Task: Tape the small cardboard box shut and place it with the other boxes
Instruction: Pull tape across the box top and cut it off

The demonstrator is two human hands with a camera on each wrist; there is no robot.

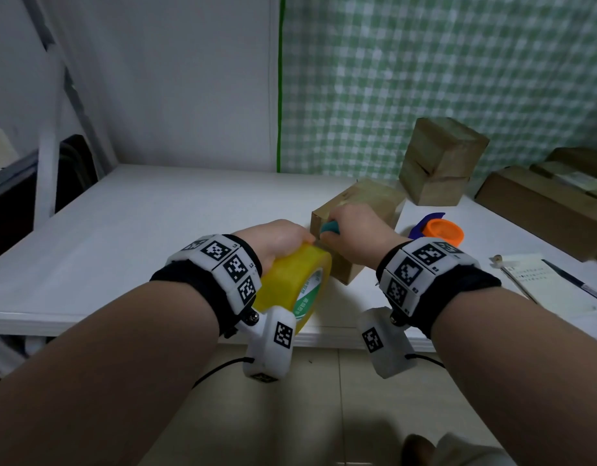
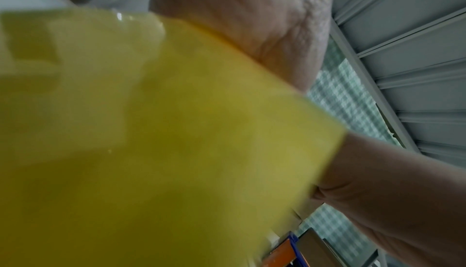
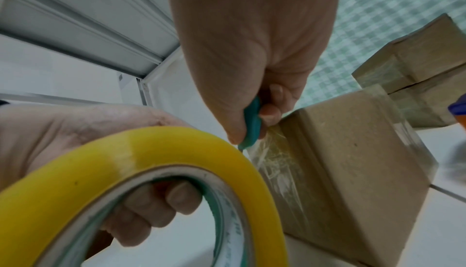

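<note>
My left hand point(image 1: 280, 237) grips the big yellow roll of packing tape point(image 1: 295, 284) through its core; my right hand point(image 1: 352, 230) clenches a small teal-handled cutter point(image 3: 249, 125) at the clear tape strip point(image 3: 274, 163) — right against the small brown cardboard box point(image 1: 361, 210) on the white table point(image 1: 139, 230). Beyond it, two stacked brown boxes point(image 1: 438, 163) — near the green checked wall

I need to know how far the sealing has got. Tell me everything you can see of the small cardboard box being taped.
The small cardboard box is plain brown, closed, and stands on the white table in front of two stacked boxes. Clear, wrinkled tape runs over its top and down the near side. The right hand holds a teal cutter at that tape, beside the yellow tape roll.
</note>
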